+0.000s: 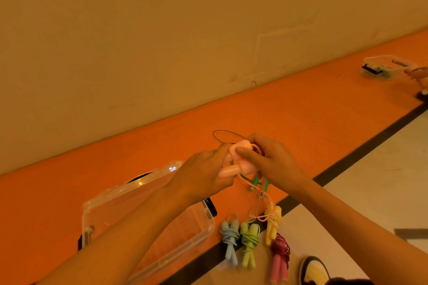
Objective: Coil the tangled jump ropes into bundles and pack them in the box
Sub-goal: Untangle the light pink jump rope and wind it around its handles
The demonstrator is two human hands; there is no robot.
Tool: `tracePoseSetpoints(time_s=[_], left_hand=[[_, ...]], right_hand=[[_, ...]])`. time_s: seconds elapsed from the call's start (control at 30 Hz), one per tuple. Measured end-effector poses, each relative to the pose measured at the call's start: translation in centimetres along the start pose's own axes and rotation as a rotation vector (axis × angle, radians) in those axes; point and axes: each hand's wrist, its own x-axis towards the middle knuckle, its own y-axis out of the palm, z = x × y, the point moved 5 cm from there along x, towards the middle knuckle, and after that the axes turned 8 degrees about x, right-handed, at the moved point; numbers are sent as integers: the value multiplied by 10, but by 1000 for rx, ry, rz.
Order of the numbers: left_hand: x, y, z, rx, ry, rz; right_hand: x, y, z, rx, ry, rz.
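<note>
the pale pink jump rope (pixel 240 162) was held up over the orange floor (pixel 301 122), its two handles side by side and a loose strand of cord hanging down. the left hand (pixel 203 173) gripped the handles. the right hand (pixel 268 157) curled round the cord and handle tops, thumb pressed on.

the clear plastic box (pixel 139 184) lay at the lower left, with the floor showing through it. just beside it lay four coiled bundles: blue (pixel 229 238), light green (pixel 249 240), yellow (pixel 273 222) and dark pink (pixel 280 254).

a green-handled rope (pixel 256 179) lay loose under the hands. a shoe (pixel 315 268) showed at the bottom right.
</note>
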Motion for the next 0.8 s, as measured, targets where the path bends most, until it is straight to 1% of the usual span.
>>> tracePoseSetpoints(time_s=[0.07,0.13,0.2,0.37,0.47,0.63,0.7,0.8], left_hand=[[0,0,0,31,13,24],[-1,-1,2,17,22,63],[-1,-3,9,-2,8,68],[-2,-7,29,-72,-54,101],[-2,-14,36,-82,-65,88],[-2,-30,57,-66,-115,43],[-1,-34,64,-57,-145,17],[2,-37,68,-92,-183,-40]], right_hand=[[0,1,-1,-39,-11,10],[2,1,-6,-52,14,61],[5,-2,-13,-69,44,127],[11,-16,-17,95,70,252],[17,-29,-21,26,79,298],[27,-57,-21,-72,52,281],[40,-72,-16,-133,66,238],[81,-103,2,-235,93,120]])
